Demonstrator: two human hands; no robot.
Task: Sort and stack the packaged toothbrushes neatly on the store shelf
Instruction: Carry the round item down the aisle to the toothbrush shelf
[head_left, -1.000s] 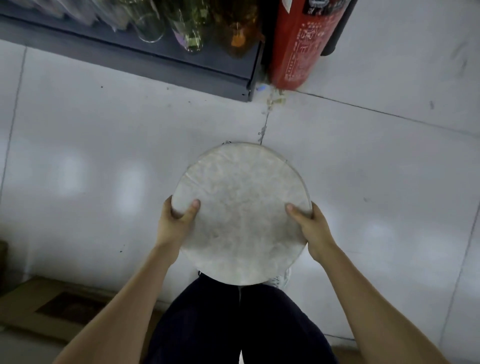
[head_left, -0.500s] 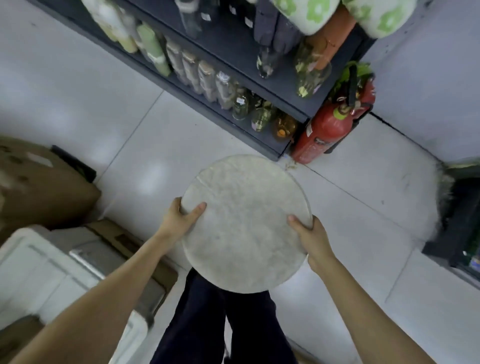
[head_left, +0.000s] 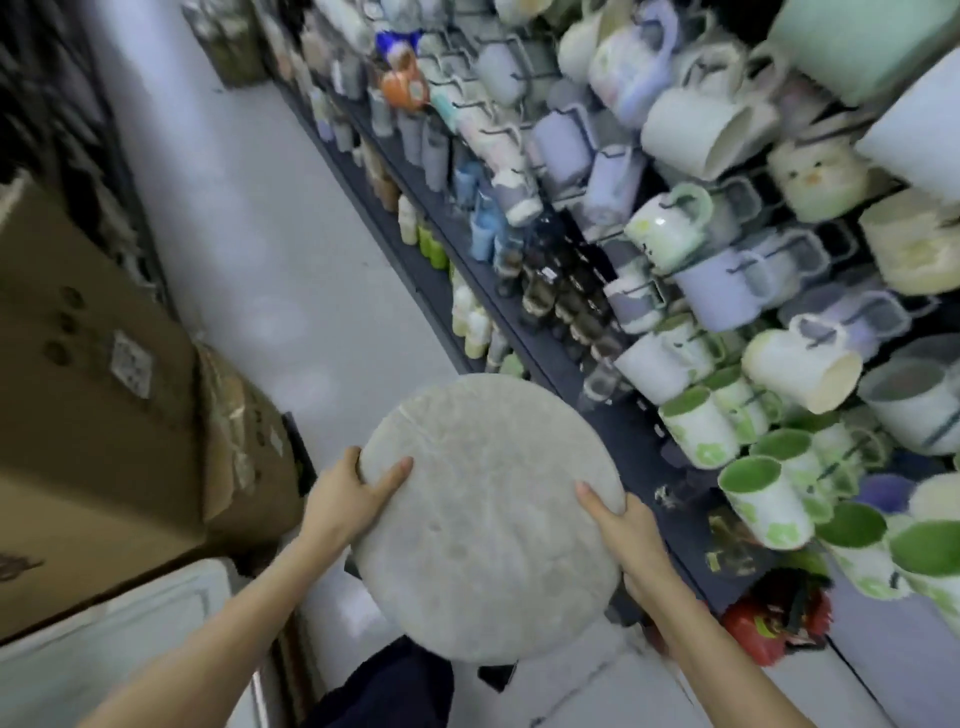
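Note:
I hold a round, pale grey fuzzy cushion (head_left: 488, 525) flat in front of me with both hands. My left hand (head_left: 348, 499) grips its left edge, thumb on top. My right hand (head_left: 621, 525) grips its right edge, thumb on top. No packaged toothbrushes are in view. The dark store shelf (head_left: 530, 332) runs along my right, loaded with mugs and bottles.
Hanging mugs (head_left: 701, 124) and green-lined cups (head_left: 763, 493) crowd the right. Bottles (head_left: 467, 312) line the low shelf. Cardboard boxes (head_left: 104, 395) and a white bin (head_left: 119, 639) stand at my left. A red fire extinguisher (head_left: 763, 623) sits low right. A tiled aisle (head_left: 249, 208) stretches ahead.
The view has swung up and turned from the floor to the aisle and mug shelf. Both hands keep the same hold on the cushion, now tilted slightly.

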